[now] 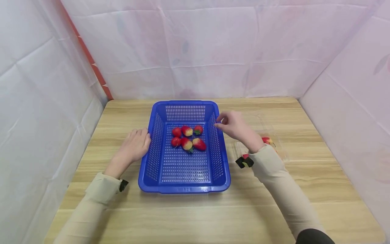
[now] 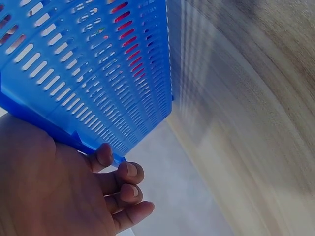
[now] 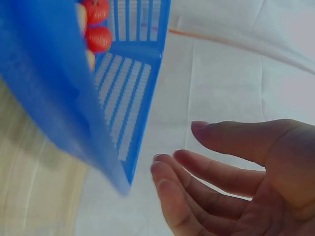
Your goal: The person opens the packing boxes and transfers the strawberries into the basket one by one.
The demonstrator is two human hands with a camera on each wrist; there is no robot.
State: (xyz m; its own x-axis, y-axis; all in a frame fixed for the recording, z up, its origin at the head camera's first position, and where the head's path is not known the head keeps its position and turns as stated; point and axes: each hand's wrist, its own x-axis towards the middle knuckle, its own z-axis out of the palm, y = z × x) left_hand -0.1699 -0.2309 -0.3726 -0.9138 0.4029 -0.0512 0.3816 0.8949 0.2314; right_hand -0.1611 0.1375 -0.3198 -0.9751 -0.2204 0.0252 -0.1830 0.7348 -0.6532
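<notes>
A blue perforated plastic basket (image 1: 184, 189) stands mid-table. Inside lie several red-and-yellow strawberries (image 1: 199, 144) and round red fruits (image 1: 176, 132), some with green leaves. My left hand (image 1: 135, 145) rests against the basket's left rim; in the left wrist view its fingers (image 2: 130, 169) are loosely bent alongside that rim. Just above the right rim is my right hand (image 1: 234, 126), holding nothing. Its thumb and fingers are apart, bent gently, as the right wrist view shows. A clear plastic box (image 1: 284, 156) with red fruit (image 1: 268, 140) lies partly hidden beneath the right forearm.
The basket and box sit on a wood-grain table (image 1: 189, 218). Pale patterned cloth (image 1: 210, 51) hangs at the back and both sides. A red strip (image 1: 88, 54) runs down the back left corner.
</notes>
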